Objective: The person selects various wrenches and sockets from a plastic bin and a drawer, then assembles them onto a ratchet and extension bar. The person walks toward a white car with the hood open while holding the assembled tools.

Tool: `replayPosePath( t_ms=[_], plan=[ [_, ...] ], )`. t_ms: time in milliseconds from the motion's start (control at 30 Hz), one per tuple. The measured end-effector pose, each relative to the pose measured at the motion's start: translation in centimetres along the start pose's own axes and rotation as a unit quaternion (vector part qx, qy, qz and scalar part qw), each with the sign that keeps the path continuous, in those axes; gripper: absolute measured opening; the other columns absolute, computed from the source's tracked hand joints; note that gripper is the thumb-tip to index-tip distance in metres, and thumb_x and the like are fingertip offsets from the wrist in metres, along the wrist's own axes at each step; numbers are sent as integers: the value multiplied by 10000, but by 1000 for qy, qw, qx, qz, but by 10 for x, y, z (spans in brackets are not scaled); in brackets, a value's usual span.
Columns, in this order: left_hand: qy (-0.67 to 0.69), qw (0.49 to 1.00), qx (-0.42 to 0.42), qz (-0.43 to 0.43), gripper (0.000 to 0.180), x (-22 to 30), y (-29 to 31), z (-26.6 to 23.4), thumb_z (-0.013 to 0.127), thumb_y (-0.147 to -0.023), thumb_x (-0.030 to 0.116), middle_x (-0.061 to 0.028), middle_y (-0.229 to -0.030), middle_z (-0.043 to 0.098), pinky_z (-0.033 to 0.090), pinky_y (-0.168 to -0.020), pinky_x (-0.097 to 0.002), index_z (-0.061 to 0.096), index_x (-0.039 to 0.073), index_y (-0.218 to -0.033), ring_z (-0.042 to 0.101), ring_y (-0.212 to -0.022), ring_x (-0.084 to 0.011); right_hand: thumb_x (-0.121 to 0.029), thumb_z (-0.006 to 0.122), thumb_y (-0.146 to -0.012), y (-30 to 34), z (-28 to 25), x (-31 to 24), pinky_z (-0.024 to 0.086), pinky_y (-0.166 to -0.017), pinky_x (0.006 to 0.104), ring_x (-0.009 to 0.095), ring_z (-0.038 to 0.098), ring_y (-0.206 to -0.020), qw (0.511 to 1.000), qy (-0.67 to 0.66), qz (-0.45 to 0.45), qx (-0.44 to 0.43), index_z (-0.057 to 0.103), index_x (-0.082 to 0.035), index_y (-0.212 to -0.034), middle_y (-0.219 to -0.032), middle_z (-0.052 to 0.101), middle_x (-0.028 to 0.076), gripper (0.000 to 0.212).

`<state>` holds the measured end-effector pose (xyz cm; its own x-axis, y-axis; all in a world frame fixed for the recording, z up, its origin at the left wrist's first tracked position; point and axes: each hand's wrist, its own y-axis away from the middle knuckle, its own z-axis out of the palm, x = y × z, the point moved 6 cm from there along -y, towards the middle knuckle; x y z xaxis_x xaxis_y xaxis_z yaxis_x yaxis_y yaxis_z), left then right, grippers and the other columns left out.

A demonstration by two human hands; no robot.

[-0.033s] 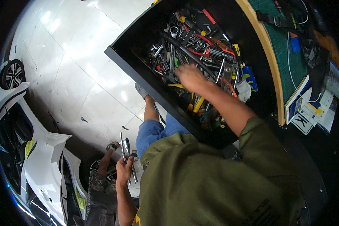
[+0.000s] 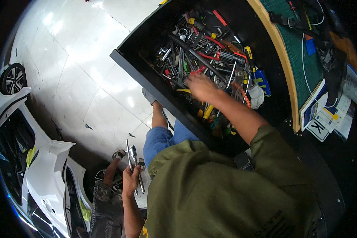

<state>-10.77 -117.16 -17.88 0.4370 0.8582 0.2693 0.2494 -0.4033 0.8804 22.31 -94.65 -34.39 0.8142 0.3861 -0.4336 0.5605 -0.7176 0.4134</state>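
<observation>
My left hand [image 2: 131, 178] is closed around a chrome ratchet [image 2: 133, 150] and a long slim chrome bar [image 2: 129, 152] beside it, held low at my left side. My right hand [image 2: 202, 87] reaches into a deep black drawer [image 2: 146, 81] and touches the heap of tools there. Its fingers point down among the tools, and their tips are hidden. A red-handled piece [image 2: 198, 70] lies right by those fingers. Around them are a combination wrench [image 2: 181, 59], a black-and-yellow screwdriver [image 2: 249, 57], a yellow handle [image 2: 208, 112] and a blue-and-yellow item [image 2: 261, 82].
Right of the drawer runs a wood-edged bench with a green mat [image 2: 281, 18], a strap and papers [image 2: 333, 115]. At left stand white car body parts [image 2: 45, 178] and a wheel [image 2: 14, 78]. Another person [image 2: 109, 206] is close by my left arm. Small tools lie on the white floor [image 2: 87, 79].
My right hand has shifted slightly down among the tools, and a red-handled piece now shows beside its fingers. My left hand keeps its place with the ratchet and bar.
</observation>
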Motion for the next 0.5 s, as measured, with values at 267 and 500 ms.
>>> replayPosePath(
  t_ms=[267, 500],
  plan=[
    [83, 995, -1, -47, 217, 27, 7, 2, 586, -906, 193, -8, -669, 555, 449, -549, -231, 566, 13, -787, 523, -603, -85, -81, 533, -738, 37, 20, -1, 445, -876, 445, 369, 581, -958, 988, -127, 50, -78, 593, 2, -1110, -972, 629, 192, 386],
    [107, 993, -10, -39, 177, 53, 15, 7, 572, -908, 151, -16, -690, 547, 461, -556, -231, 536, 24, -790, 525, -631, -85, -139, 483, -830, 37, 22, 12, 476, -799, 479, 404, 612, -901, 948, -233, 95, -194, 610, -18, -1052, -931, 633, 238, 282]
  ],
)
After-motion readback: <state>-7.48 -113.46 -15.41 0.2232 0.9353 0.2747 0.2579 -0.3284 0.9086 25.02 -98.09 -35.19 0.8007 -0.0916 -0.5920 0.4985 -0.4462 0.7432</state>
